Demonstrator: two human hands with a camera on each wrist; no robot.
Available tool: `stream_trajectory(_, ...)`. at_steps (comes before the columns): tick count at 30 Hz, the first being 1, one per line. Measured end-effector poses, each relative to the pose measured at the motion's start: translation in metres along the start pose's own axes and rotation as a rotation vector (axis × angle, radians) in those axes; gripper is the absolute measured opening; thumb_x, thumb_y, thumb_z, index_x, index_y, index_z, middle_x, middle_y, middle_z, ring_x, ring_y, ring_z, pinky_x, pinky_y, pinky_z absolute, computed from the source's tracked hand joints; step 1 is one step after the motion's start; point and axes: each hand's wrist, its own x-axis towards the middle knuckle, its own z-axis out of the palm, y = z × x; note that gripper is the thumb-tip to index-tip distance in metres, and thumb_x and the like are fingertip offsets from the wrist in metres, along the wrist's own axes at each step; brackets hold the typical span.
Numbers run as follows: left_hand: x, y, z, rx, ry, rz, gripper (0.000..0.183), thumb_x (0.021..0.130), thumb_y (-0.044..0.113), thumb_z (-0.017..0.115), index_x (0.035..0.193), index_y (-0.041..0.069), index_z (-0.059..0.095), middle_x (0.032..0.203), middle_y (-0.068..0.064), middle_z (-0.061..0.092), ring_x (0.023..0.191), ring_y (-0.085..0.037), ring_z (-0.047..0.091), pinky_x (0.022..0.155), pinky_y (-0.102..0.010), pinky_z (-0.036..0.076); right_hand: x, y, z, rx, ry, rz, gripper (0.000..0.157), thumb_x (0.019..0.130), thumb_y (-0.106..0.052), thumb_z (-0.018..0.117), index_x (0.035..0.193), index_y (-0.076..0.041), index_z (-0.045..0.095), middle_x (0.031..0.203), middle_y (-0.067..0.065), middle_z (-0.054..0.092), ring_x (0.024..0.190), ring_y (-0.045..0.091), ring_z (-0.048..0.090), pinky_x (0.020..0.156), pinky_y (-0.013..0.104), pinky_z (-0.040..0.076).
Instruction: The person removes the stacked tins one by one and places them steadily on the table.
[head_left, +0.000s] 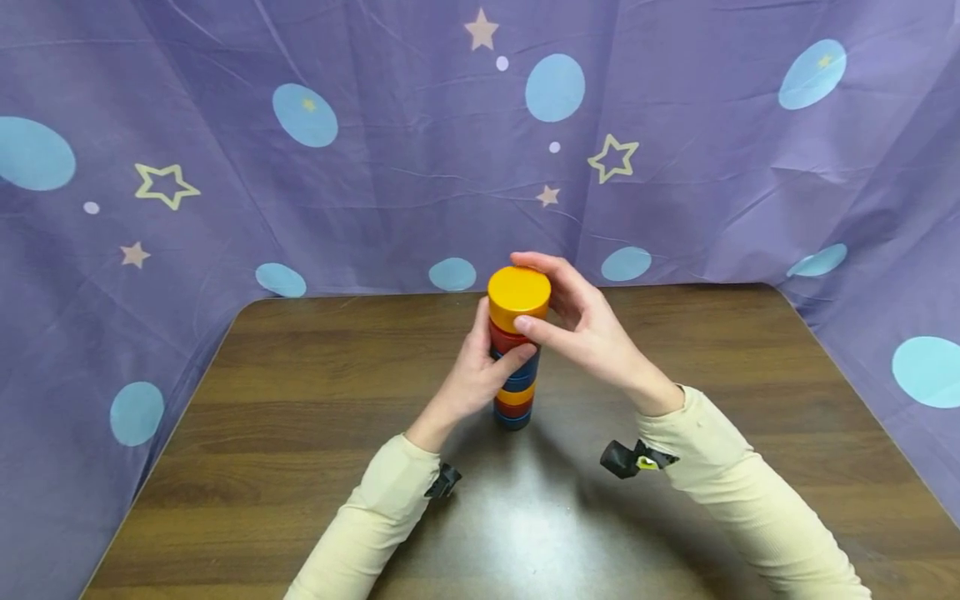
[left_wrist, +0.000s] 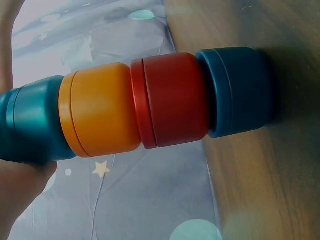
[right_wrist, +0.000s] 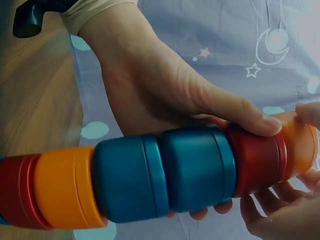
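Observation:
A tower of small round lidded tins stands upright on the wooden table [head_left: 300, 417], leaning slightly between its pieces. At the top sits an orange tin [head_left: 519, 292], which my right hand [head_left: 588, 329] holds between thumb and fingers. My left hand [head_left: 474, 375] wraps the tower just below, its thumb across the upper red tin [right_wrist: 255, 162] and fingers behind. Two blue tins [right_wrist: 197, 170] come under that. Lower down are another orange tin [left_wrist: 105, 107], another red tin [left_wrist: 175, 100] and a blue tin [left_wrist: 245, 90] resting on the table.
A purple curtain [head_left: 420, 125] with stars and blue spots hangs behind and beside the table. Each wrist carries a small black camera [head_left: 621, 459]. Light reflects off the table in front of the tower.

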Motion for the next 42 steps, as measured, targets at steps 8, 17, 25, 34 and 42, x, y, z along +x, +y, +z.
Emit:
stream_trajectory(8, 0.000, -0.001, -0.001, 0.009, -0.026, -0.005, 0.077, 0.088, 0.051, 0.060, 0.142, 0.007, 0.027, 0.123, -0.019, 0.050, 0.105, -0.028, 0.053, 0.093, -0.041, 0.045, -0.006, -0.003, -0.003, 0.040, 0.096, -0.007, 0.056, 0.084, 0.005, 0.068, 0.136, 0.004, 0.047, 0.133, 0.013, 0.053, 0.111, 0.030, 0.055, 0.095, 0.037, 0.046)
stream_trajectory(17, 0.001, -0.003, 0.001, 0.015, 0.003, 0.005, 0.084, 0.085, 0.058, 0.061, 0.145, 0.011, 0.025, 0.124, -0.018, 0.053, 0.105, -0.026, 0.057, 0.090, -0.039, 0.048, -0.021, -0.006, -0.024, 0.098, 0.215, 0.001, 0.056, 0.082, 0.017, 0.059, 0.135, 0.005, 0.049, 0.124, 0.015, 0.059, 0.101, 0.024, 0.058, 0.084, 0.028, 0.049)
stream_trajectory(25, 0.000, -0.007, 0.000, 0.004, 0.009, 0.071, 0.083, 0.085, 0.059, 0.060, 0.142, 0.008, 0.027, 0.122, -0.017, 0.052, 0.106, -0.025, 0.055, 0.089, -0.039, 0.047, -0.038, -0.002, -0.035, 0.092, 0.281, 0.092, 0.053, 0.084, 0.016, 0.057, 0.135, 0.002, 0.051, 0.124, 0.013, 0.059, 0.101, 0.023, 0.057, 0.084, 0.027, 0.047)
stream_trajectory(34, 0.000, -0.008, 0.001, -0.007, 0.009, 0.078, 0.082, 0.085, 0.058, 0.060, 0.141, 0.007, 0.029, 0.120, -0.018, 0.054, 0.104, -0.025, 0.056, 0.089, -0.038, 0.047, -0.051, 0.010, -0.040, 0.064, 0.275, 0.140, 0.053, 0.084, 0.016, 0.059, 0.134, 0.002, 0.051, 0.125, 0.009, 0.059, 0.101, 0.021, 0.058, 0.085, 0.026, 0.047)
stream_trajectory(42, -0.001, -0.007, 0.002, -0.005, 0.011, 0.071, 0.080, 0.085, 0.057, 0.061, 0.140, 0.007, 0.029, 0.119, -0.018, 0.056, 0.102, -0.025, 0.057, 0.088, -0.038, 0.048, -0.060, 0.021, -0.045, 0.046, 0.261, 0.178, 0.053, 0.083, 0.016, 0.061, 0.133, 0.004, 0.050, 0.120, 0.007, 0.062, 0.097, 0.019, 0.060, 0.080, 0.025, 0.049)
